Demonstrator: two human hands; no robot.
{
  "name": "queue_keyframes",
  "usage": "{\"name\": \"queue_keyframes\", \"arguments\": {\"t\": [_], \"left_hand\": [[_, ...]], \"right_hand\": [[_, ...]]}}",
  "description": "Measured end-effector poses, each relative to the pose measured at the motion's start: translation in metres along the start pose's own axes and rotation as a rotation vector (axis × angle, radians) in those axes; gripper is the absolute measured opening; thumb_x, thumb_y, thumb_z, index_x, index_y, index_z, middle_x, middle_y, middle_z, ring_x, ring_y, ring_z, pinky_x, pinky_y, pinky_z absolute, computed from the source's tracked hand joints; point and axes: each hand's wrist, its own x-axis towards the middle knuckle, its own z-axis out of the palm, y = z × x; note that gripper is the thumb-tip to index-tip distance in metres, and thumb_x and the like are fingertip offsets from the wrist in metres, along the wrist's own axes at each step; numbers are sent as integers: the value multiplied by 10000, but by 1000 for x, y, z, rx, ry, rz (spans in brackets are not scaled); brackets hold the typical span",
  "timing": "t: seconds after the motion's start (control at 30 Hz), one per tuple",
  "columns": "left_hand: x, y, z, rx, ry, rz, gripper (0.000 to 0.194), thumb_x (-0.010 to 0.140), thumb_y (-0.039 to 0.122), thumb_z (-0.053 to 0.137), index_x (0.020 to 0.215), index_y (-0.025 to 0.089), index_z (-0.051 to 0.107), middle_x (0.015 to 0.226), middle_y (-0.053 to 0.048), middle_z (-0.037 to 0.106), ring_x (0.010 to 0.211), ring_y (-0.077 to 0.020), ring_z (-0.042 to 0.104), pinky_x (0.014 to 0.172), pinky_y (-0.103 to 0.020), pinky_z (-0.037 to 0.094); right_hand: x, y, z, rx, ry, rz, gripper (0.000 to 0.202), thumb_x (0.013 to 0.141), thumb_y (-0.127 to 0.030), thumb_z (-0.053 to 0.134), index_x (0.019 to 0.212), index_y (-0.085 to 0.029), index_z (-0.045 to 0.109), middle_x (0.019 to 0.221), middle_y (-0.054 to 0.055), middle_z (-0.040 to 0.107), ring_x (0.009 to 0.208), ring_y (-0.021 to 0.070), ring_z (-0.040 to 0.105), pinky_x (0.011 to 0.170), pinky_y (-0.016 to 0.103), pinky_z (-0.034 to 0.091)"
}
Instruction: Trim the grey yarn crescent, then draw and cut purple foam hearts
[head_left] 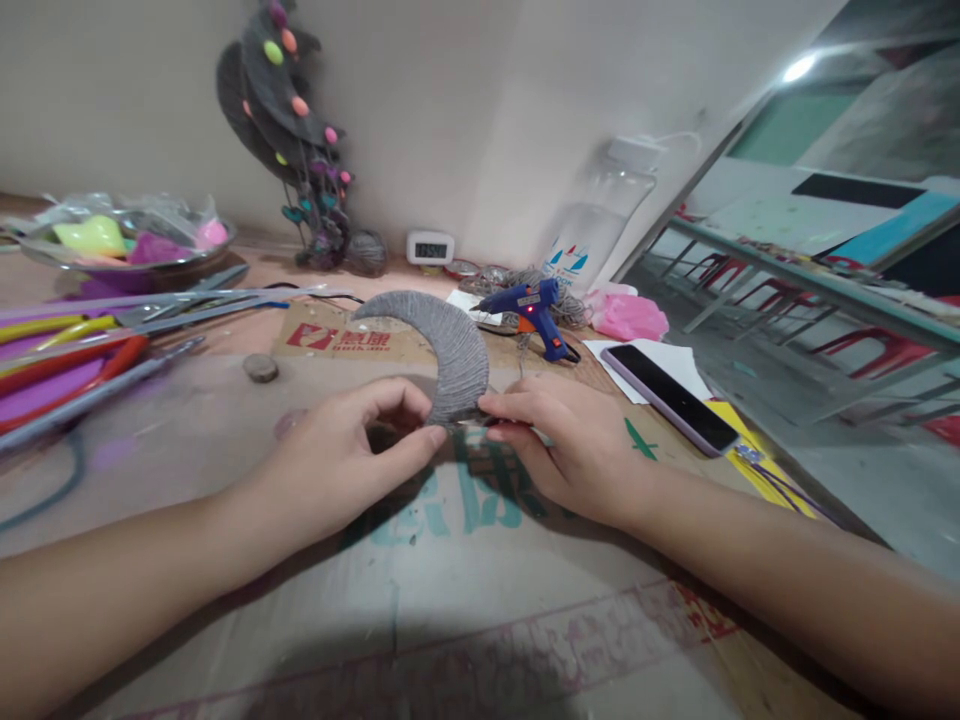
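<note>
A grey crescent [454, 350] wrapped in yarn is held upright above the cardboard-covered table, its tip curving to the left. My left hand [337, 460] pinches its lower left edge between thumb and fingers. At its lower right edge, the thumb and forefinger of my right hand [574, 440] are closed on it, where a thin strand of grey yarn [523, 355] rises behind the fingers. The crescent's lower end is partly hidden by the fingertips. A blue glue gun [536, 310] with a small red light stands just behind my right hand.
Scissors [97, 370] and tools lie at the left, below a metal dish [135, 255]. A small stone [260, 368], a clock [430, 248], a bottle [600, 215] and a phone [671, 400] surround the work area. A decorated crescent [277, 100] hangs on the wall.
</note>
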Motion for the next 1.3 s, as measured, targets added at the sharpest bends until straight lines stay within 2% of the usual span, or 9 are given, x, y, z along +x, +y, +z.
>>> {"name": "queue_keyframes", "arguments": {"t": [0.23,0.37,0.53,0.77,0.97,1.3], "left_hand": [[2,-1,-1,-9,-32,-8,239,857,452,624,784,224,609,701,28,619,629,-135,537,556,-253,389],[1,-4,-1,-19,-57,-17,244,851,464,631,801,226,605,714,32,615,623,-129,512,551,-251,364],[2,0,-1,-64,-84,20,200,848,408,631,785,221,600,691,39,598,619,-123,501,541,-245,353],[1,-3,-2,-101,-63,3,185,823,391,681,780,221,623,689,32,621,617,-127,540,511,-227,394],[0,-3,-1,-103,-31,-22,179,820,397,694,789,230,639,656,36,616,591,-130,552,493,-222,396],[1,-1,0,-42,-60,-33,222,831,445,645,787,231,605,682,32,611,609,-133,510,527,-241,374]], "right_hand": [[-2,0,-1,1,-27,12,187,1045,-219,498,1062,-160,675,840,71,739,733,184,672,668,285,497],[1,-1,-2,-12,4,-32,163,1040,-202,510,1024,-154,665,805,59,726,691,168,640,646,270,482],[3,-2,-3,-12,25,-71,165,1046,-199,505,1013,-168,663,788,40,714,687,162,623,645,269,467],[3,0,-2,23,22,-69,177,1051,-187,497,1023,-162,670,759,27,703,673,156,627,616,263,447],[-2,2,0,125,30,-3,161,1042,-228,513,1063,-154,656,840,64,744,715,172,669,661,277,502],[0,-1,1,30,43,-45,156,1037,-209,520,1034,-139,659,793,62,726,701,178,633,640,277,483]]}}
